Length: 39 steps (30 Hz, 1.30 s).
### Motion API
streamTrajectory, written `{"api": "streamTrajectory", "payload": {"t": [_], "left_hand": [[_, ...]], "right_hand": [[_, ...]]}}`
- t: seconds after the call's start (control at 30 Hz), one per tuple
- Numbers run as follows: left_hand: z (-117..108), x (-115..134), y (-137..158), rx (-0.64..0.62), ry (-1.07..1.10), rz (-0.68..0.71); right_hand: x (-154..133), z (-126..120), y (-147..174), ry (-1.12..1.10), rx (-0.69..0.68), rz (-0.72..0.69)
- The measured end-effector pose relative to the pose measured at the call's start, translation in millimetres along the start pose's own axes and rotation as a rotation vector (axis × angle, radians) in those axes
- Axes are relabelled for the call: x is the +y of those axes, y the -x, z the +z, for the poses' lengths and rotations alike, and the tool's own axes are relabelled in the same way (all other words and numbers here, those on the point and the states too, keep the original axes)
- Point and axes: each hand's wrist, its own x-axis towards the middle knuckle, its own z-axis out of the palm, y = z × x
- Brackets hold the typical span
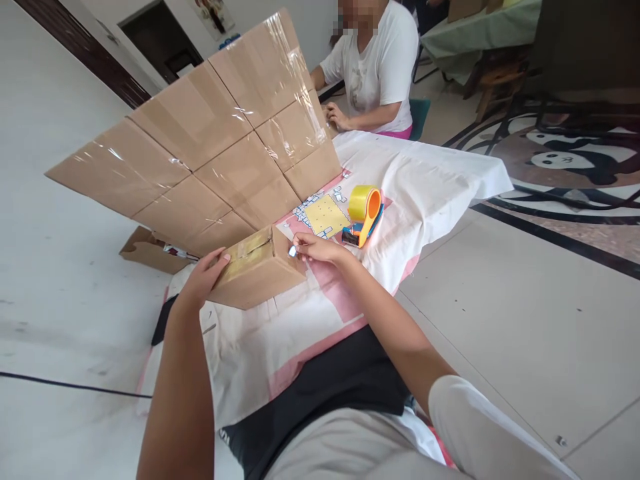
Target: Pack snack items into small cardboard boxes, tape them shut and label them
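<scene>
A small cardboard box (260,283) lies on the cloth-covered table in front of me, with tape along its top seam. My left hand (203,280) grips the box's left end, thumb on the top face and fingers hidden behind it. At the box's right end, my right hand (313,247) pinches a small white piece with a blue edge (293,251), perhaps a sticker. I cannot tell whether this piece touches the cardboard. Beyond that hand lies a yellow sheet (327,217) with similar small white-and-blue pieces around it. A tape dispenser (364,217) with a yellow roll stands to its right.
A tall wall of taped cardboard boxes (225,133) rises behind the small box. An open carton (155,252) sits at the left. Across the white tablecloth (425,160) sits a person in a white shirt (383,67). A panda-patterned floor design (565,160) shows at right.
</scene>
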Motion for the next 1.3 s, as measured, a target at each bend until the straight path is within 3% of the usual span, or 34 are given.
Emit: {"api": "streamTrajectory", "payload": {"t": [0.97, 1.13, 1.3], "left_hand": [[1, 8, 3, -0.029, 0.104, -0.105], [-1, 12, 6, -0.029, 0.076, -0.100], [-4, 14, 9, -0.021, 0.037, -0.086]], "right_hand": [[0, 11, -13, 0.071, 0.126, 0.024], [3, 16, -6, 0.135, 0.293, -0.021], [9, 47, 15, 0.189, 0.518, -0.076]]}}
